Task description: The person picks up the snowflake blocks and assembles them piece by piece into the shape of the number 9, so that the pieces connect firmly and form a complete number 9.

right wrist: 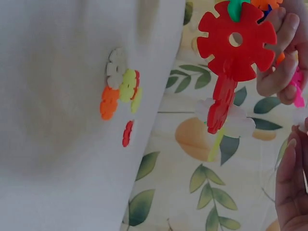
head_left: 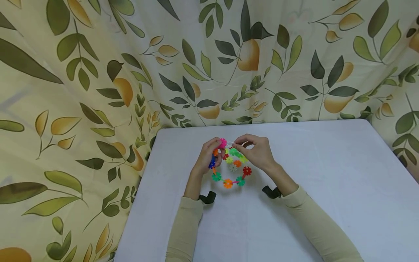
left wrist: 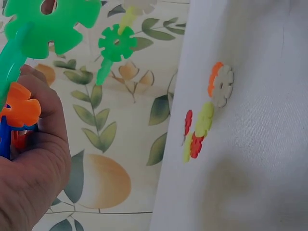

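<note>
My left hand (head_left: 205,155) grips a chain of notched plastic flower discs, with a pink disc (head_left: 223,143) at its fingertips. The chain curves down in a ring through a blue disc (head_left: 212,162), a green disc (head_left: 216,177), an orange disc (head_left: 228,183) and a red disc (head_left: 247,170). Between finger and thumb, my right hand (head_left: 260,151) pinches a whitish disc (head_left: 230,143) right at the pink one's edge. The right wrist view shows a large red disc (right wrist: 257,45) hanging with another red one slotted edge-on below it. Fingers partly hide the whitish disc.
Several loose discs lie on the white table (head_left: 327,174) beyond the ring, among them a white disc (left wrist: 224,86), a yellow disc (left wrist: 204,119) and a red disc (right wrist: 127,134). A black wrist camera (head_left: 207,197) sits at the left wrist. Leaf-patterned cloth (head_left: 209,72) hangs behind the table.
</note>
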`<action>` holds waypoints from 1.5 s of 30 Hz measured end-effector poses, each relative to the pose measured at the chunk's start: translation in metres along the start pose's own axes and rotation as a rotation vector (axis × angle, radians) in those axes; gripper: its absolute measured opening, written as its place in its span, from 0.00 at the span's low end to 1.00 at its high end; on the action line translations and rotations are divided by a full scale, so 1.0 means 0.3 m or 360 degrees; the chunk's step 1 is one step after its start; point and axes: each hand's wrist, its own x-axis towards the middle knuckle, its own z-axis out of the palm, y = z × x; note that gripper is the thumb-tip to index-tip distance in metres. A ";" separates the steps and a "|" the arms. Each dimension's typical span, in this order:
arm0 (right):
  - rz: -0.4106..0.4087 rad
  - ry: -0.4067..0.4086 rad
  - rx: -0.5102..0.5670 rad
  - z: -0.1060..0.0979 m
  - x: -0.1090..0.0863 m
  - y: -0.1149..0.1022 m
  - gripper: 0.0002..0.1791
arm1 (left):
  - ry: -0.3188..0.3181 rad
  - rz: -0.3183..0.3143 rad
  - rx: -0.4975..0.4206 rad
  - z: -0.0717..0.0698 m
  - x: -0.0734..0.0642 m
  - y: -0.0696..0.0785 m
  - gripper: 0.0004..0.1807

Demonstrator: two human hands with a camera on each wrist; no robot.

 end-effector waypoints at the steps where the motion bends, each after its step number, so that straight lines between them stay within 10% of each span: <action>1: -0.0018 -0.0001 -0.0021 0.000 0.001 -0.002 0.07 | -0.0001 -0.0008 0.0003 0.002 0.001 0.001 0.17; 9: -0.0216 0.0033 -0.0029 0.001 0.007 0.005 0.10 | -0.0078 -0.0023 0.0008 0.016 0.003 -0.007 0.16; 30: -0.0192 0.0087 0.0169 0.021 -0.001 0.017 0.10 | -0.0150 -0.0075 0.0026 0.039 0.004 -0.011 0.18; 35: 0.0025 -0.0018 0.0222 0.005 -0.002 0.026 0.10 | -0.0126 -0.0094 -0.0025 0.026 0.003 -0.001 0.18; 45: 0.0875 -0.0459 0.0024 0.001 -0.026 0.067 0.22 | -0.0136 -0.0040 -0.0155 0.015 0.009 -0.002 0.17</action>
